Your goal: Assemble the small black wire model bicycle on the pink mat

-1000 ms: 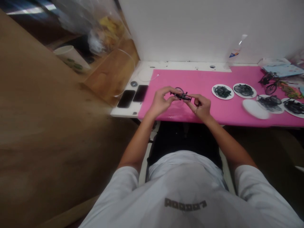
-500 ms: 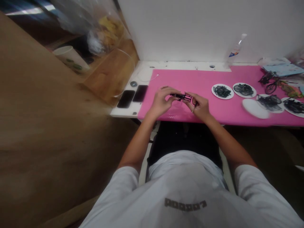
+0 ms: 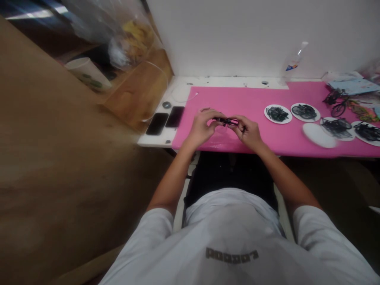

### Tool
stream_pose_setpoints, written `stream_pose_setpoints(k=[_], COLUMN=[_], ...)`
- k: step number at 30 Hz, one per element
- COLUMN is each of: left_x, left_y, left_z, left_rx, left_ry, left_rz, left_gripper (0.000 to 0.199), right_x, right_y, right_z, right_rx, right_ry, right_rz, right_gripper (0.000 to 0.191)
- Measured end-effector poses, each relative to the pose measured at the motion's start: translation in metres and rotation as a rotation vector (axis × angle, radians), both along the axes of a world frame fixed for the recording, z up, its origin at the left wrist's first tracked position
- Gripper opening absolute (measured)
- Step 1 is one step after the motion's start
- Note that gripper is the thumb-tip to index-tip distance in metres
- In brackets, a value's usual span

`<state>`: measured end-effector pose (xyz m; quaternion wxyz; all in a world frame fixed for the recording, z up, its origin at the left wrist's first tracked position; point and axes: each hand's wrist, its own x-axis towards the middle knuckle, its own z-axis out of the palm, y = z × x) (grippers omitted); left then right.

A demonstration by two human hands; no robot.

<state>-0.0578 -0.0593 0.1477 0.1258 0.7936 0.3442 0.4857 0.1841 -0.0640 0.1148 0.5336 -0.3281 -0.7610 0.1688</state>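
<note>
Above the pink cover [image 3: 231, 101], near the table's front edge, I hold a small black plastic model part [image 3: 228, 121] level between both hands. My left hand [image 3: 202, 124] is closed on its left end, thumb below and fingers above. At the right end, my right hand [image 3: 249, 131] pinches the slim, frame-like side of the part between thumb and fingertips. A thin dark piece shows at the curled fingers of that hand, too small to name. My fingers hide both ends of the part.
White plates [image 3: 268, 118] of black plastic pieces stand to the right, near a white lid-like plate [image 3: 317, 136]. Behind them are a small black model bicycle [image 3: 338, 107] and a clear bottle [image 3: 293, 63]. Two dark phones [image 3: 157, 124] lie at the left; a wooden panel borders that side.
My right hand has shifted slightly left and its fingers have closed in more. The right end of the black part has turned and looks narrower. My left hand has barely moved.
</note>
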Motion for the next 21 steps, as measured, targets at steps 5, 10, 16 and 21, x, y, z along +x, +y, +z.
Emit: stream_pose_setpoints(k=[5, 10, 16, 21], left_x=[0.0016, 0.0044, 0.0042, 0.0036], left_y=[-0.0011, -0.0011, -0.0007, -0.0019], left_z=[0.0021, 0.0023, -0.0014, -0.0005], left_rx=[0.033, 0.059, 0.034, 0.039], left_ry=[-0.037, -0.102, -0.077, -0.079], left_rz=[-0.009, -0.026, 0.040, 0.056], left_gripper=[0.023, 0.032, 0.026, 0.028], right_x=[-0.0011, -0.0009, -0.0004, -0.0015], right_y=[-0.0008, -0.0005, 0.0005, -0.0007], right_z=[0.0005, -0.0013, -0.0055, -0.0051], right_rx=[0.048, 0.078, 0.083, 0.066], right_ry=[0.004, 0.017, -0.010, 0.003], right_rz=[-0.046, -0.092, -0.105, -0.104], right_gripper=[0.029, 0.035, 0.039, 0.042])
